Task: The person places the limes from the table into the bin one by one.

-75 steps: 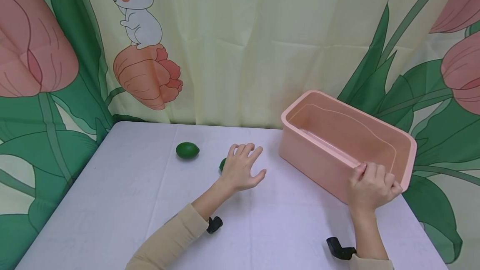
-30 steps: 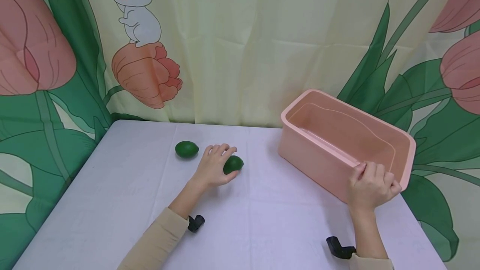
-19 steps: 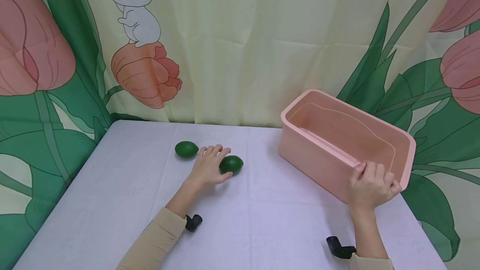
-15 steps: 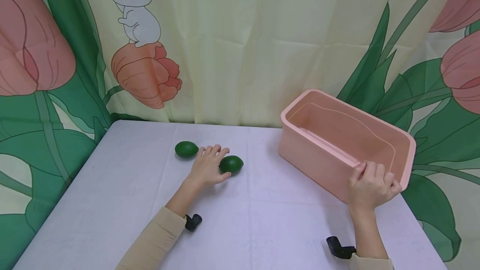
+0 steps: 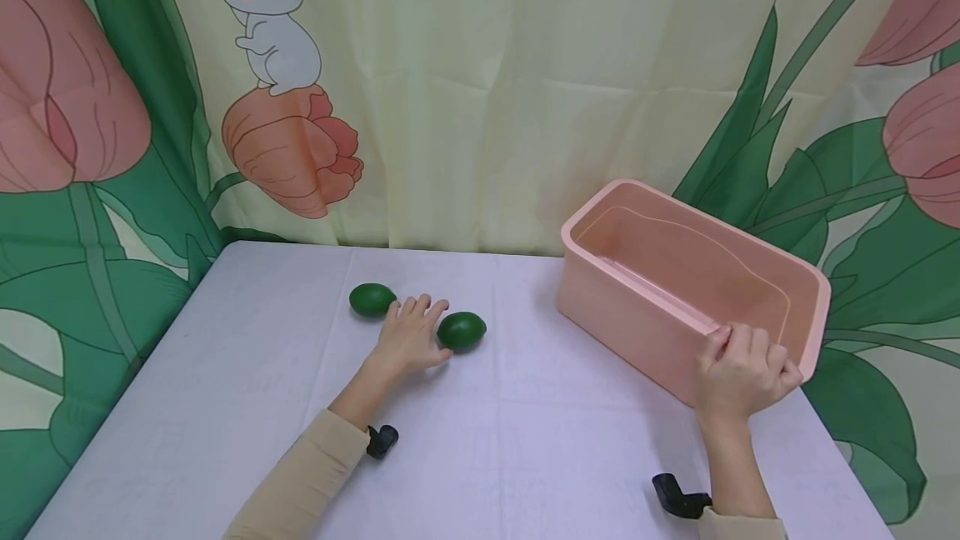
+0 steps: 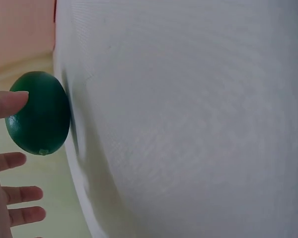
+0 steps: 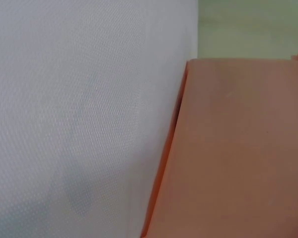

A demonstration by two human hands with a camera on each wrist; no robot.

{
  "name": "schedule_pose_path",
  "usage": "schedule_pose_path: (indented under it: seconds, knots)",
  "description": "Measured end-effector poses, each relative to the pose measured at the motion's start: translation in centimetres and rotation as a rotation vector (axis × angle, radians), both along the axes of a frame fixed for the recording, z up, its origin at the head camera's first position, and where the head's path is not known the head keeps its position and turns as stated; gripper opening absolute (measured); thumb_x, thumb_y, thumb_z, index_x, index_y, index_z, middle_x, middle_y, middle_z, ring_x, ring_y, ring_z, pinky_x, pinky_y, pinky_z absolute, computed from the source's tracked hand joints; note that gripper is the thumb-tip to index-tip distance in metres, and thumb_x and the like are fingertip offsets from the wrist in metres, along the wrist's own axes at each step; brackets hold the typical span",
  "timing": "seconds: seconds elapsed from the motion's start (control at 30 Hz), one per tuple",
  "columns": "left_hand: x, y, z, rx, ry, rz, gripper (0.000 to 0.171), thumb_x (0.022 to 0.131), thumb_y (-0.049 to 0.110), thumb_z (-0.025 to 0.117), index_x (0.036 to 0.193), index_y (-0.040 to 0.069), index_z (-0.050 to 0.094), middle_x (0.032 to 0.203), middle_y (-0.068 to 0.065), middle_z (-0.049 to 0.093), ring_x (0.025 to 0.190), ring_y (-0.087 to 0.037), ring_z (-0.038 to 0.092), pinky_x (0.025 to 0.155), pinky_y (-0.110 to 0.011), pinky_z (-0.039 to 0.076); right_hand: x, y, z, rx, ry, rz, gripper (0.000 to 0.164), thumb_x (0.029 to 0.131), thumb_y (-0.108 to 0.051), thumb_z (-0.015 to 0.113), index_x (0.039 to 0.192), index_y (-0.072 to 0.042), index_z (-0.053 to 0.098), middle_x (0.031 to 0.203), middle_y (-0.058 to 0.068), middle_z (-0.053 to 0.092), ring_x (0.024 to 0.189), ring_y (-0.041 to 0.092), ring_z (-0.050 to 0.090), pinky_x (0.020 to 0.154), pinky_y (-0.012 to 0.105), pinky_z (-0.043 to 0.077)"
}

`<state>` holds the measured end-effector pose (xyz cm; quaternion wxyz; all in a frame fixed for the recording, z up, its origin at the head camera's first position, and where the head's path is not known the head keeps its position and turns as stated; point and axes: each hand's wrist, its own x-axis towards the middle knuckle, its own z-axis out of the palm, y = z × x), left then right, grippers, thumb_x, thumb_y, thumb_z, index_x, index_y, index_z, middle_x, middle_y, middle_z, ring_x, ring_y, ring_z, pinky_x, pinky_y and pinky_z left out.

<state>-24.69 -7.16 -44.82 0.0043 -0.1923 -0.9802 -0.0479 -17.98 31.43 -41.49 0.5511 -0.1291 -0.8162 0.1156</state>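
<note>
Two dark green limes lie on the white-covered table in the head view. My left hand (image 5: 410,338) is between them with its fingers spread; its index finger and thumb are close to the right lime (image 5: 461,332), and its other fingertips overlap the edge of the left lime (image 5: 372,300). In the left wrist view the thumb crosses in front of the right lime (image 6: 39,114), while the fingers (image 6: 23,194) stretch out below it. My right hand (image 5: 744,373) grips the front rim of a pink rectangular bin (image 5: 630,307), whose side fills much of the right wrist view.
The white tablecloth (image 5: 525,457) spreads over the table, whose back edge meets a curtain (image 5: 450,107) printed with tulips and a rabbit. The bin stands at the table's right side. Black wrist cameras (image 5: 678,497) sit at both cuffs.
The left hand has drawn back to the left, uncovering the right lime, and now sits between both limes. My right hand still grips the bin's rim in the same place.
</note>
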Motion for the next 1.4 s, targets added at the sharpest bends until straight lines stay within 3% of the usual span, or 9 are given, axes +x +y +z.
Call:
schedule_pose_path:
  seconds: [0.33,1.03,1.4]
  knots:
    - [-0.3,0.1,-0.3,-0.054,-0.085,0.010,0.079,0.075,0.055,0.061,0.139,0.016,0.033,0.125,-0.011,0.041,0.115,-0.030,0.038,0.101,-0.054,0.021,-0.1,0.0,0.0,0.002,0.011,-0.003,0.038,0.091,-0.026,0.039,0.080,0.008,0.054,0.078,0.026,0.052,0.077,0.043,0.043,0.079,0.055,0.024]
    - [-1.0,0.8,-0.9,-0.125,-0.105,-0.022,0.081,0.076,0.061,0.056,0.140,0.018,0.031,0.125,-0.011,0.040,0.115,-0.028,0.038,0.100,-0.053,0.024,0.1,0.0,0.1,0.002,0.004,-0.006,0.038,0.091,-0.026,0.039,0.081,0.008,0.054,0.079,0.026,0.053,0.078,0.042,0.044,0.079,0.055,0.024]
    - [-0.9,1.0,-1.0,-0.103,-0.105,-0.016,0.078,0.076,0.059,0.059,0.138,0.017,0.034,0.120,-0.011,0.041,0.111,-0.028,0.038,0.097,-0.052,0.025,0.3,-0.2,0.3,0.002,-0.004,-0.010,0.038,0.092,-0.025,0.039,0.081,0.008,0.054,0.080,0.026,0.053,0.079,0.042,0.043,0.079,0.055,0.025]
